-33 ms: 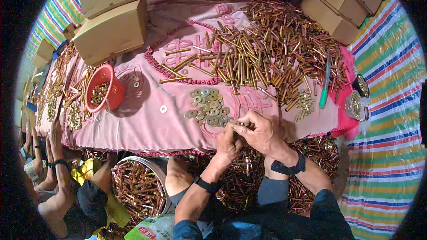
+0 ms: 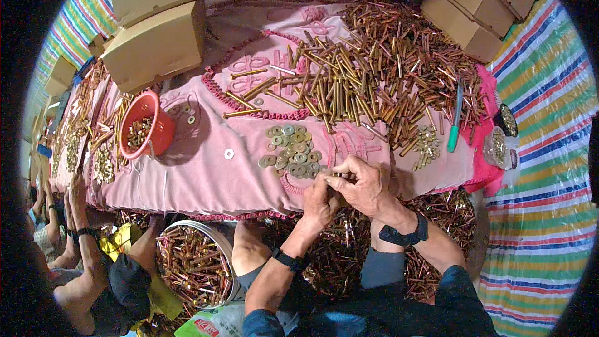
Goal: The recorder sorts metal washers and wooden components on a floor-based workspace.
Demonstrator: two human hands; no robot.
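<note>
My left hand (image 2: 320, 200) and my right hand (image 2: 365, 187) meet over the near edge of the pink cloth-covered table (image 2: 212, 181). Fingers of both are closed together around something small; only a dark sliver of it shows between the fingertips, so its kind stays hidden. Right beside my left fingertips lies a loose pile of flat metal washers (image 2: 299, 157). Farther back spreads a big heap of brass-coloured metal bolts (image 2: 340, 97). To the right of my hands sits a small cluster of pale metal nuts (image 2: 427, 145).
An orange tub (image 2: 163, 138) of small metal parts stands at left. Cardboard boxes (image 2: 156, 43) rise behind it, others (image 2: 468, 19) at back right. A teal stick-like tool (image 2: 457, 118) lies right. Below the table are a white bucket (image 2: 228, 243) of bolts and a co-worker's arm (image 2: 87, 256) at left.
</note>
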